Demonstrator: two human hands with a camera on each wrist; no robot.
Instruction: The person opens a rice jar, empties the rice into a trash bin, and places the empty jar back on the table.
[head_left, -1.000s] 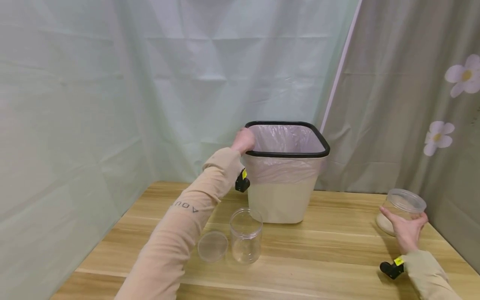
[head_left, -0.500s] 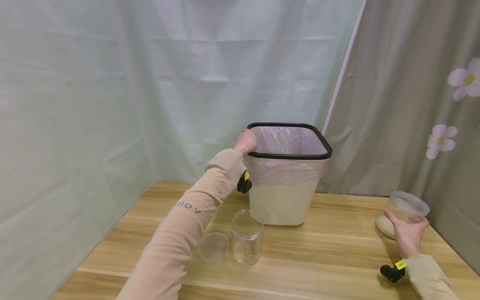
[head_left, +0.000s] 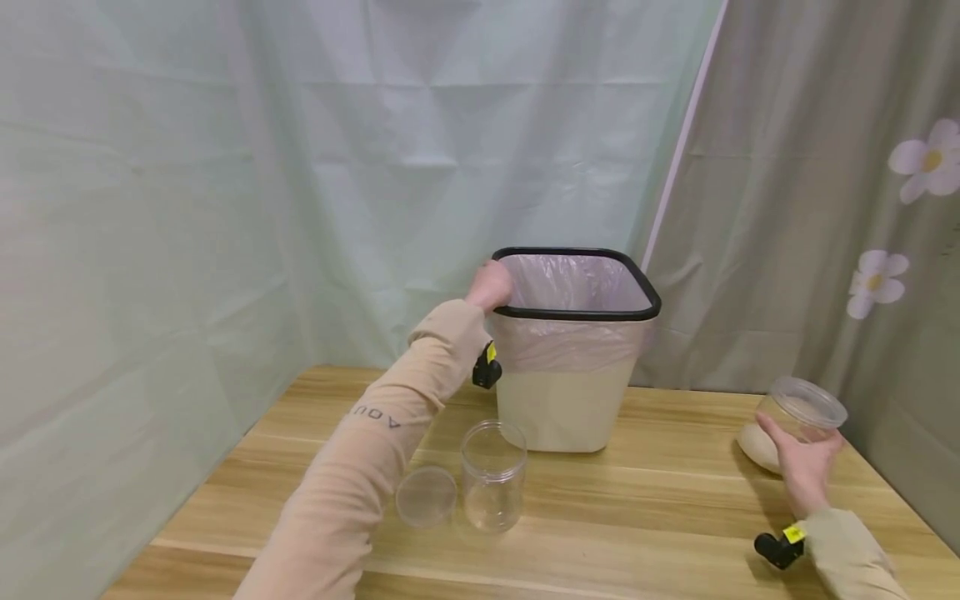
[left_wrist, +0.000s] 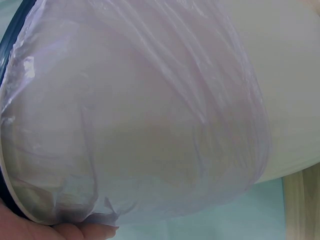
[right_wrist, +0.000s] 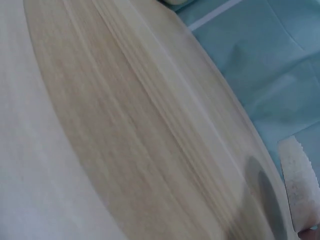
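At the left end of the trash bin's black rim, my left hand point(head_left: 491, 286) grips the edge and its liner. The cream trash bin point(head_left: 558, 408) stands upright, lined with a translucent pinkish bag point(left_wrist: 150, 125) folded over the outside. Some fingers point(left_wrist: 90, 231) show under the rim in the left wrist view; the rest are hidden. On the right, my right hand point(head_left: 806, 471) holds a clear lidded jar point(head_left: 795, 410) with whitish contents, thumb on its near left side. The jar leans over, seemingly lifted off the table. Only its whitish contents point(right_wrist: 299, 185) show at the right wrist view's edge.
A clear open jar point(head_left: 493, 479) stands before the bin, and a round clear lid point(head_left: 426, 497) lies left of it. All rest on a wooden table point(head_left: 637, 525). Pale curtains point(head_left: 465, 150) hang behind and at both sides, close to the held jar.
The lidded jar stood upright on the table a second ago; my right hand has tilted it and shifted it slightly left. My left hand stays on the bin's rim.
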